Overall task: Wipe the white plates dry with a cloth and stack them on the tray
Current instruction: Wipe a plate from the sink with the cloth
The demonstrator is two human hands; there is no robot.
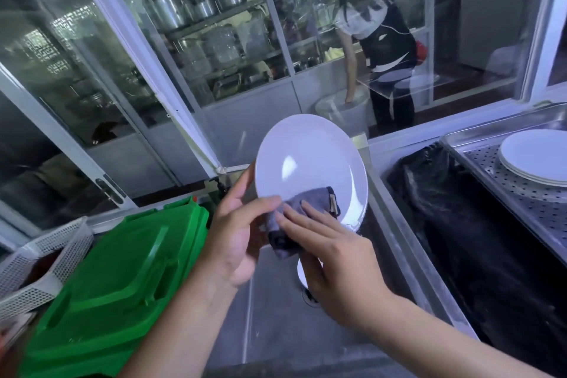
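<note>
A white plate [310, 159] is held tilted above the steel sink [276, 325], its face toward me. My left hand [236, 230] grips its lower left rim, thumb on the face. A folded grey cloth [310, 202] lies on the plate's lower part, and my right hand [334, 258] presses it there with straight fingers while the cloth's end hangs below the rim. A small stack of white plates [540, 159] rests on the perforated steel tray [503, 202] at the right.
A green plastic lid [116, 282] lies at the left beside a white mesh basket [40, 258]. A black bag [460, 224] fills the basin between sink and tray. Behind the glass partition a person [377, 49] bends over a white bucket.
</note>
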